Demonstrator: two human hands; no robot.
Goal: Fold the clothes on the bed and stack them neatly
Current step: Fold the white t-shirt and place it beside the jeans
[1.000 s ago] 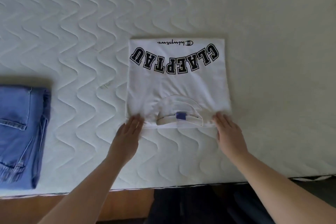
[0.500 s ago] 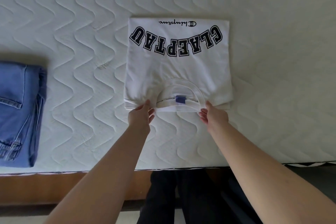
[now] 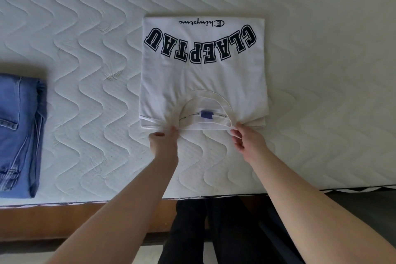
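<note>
Now folded t-shirt [image 3: 203, 75] squarish, collar toward person, print upside-down.

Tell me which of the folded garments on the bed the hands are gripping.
The white T-shirt with black block lettering, mid-bed: left hand and right hand pinch its near collar edge. The blue jeans lie untouched at the far left.

Both forearms are seen bare up to the lower edge of the view, with no sleeve reaching them. The left hand [image 3: 164, 142] and the right hand [image 3: 246, 140] are uncovered, and no ring, watch or bracelet can be made out on either. Dark, nearly black trousers [image 3: 214, 231] are worn on the legs seen between the two arms.
</note>
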